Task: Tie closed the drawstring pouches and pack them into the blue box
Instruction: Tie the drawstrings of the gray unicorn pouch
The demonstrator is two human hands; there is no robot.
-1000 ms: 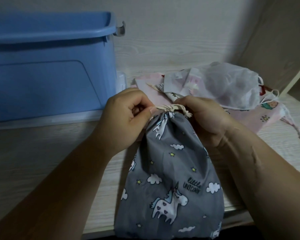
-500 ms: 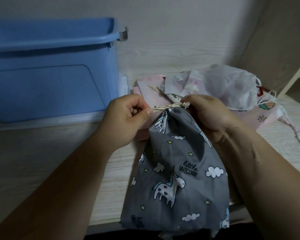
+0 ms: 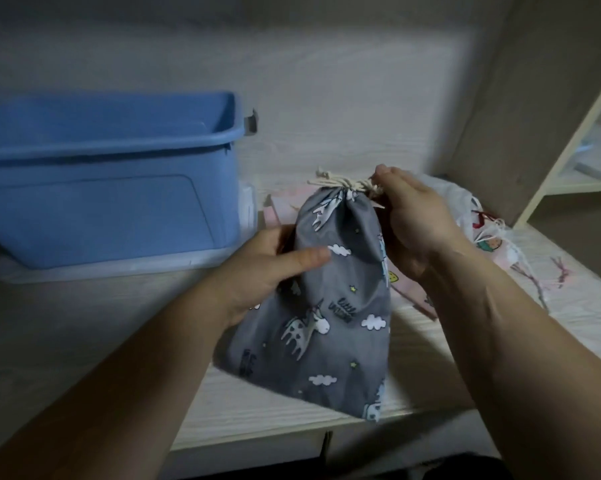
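1. Lifted since before, pouch (image 3: pixel 340 306) hangs tilted above surface (image 3: pixel 84 323), right of box (image 3: pixel 101 202).
2. left hand (image 3: pixel 257 268): fingers clamped on its side.
3. right hand (image 3: pixel 413 220) at tied neck; cannot tell its grip.

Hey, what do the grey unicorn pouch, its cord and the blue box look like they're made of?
Grey unicorn pouch: printed woven cloth, probably cotton, matte; it gathers into soft folds. Cord: off-white twisted string, likely cotton. Blue box: rigid moulded plastic, smooth, faint sheen on its rolled rim.

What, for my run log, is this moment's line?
left hand: holds grey pouch; right hand: at cinched drawstring; blue box: open
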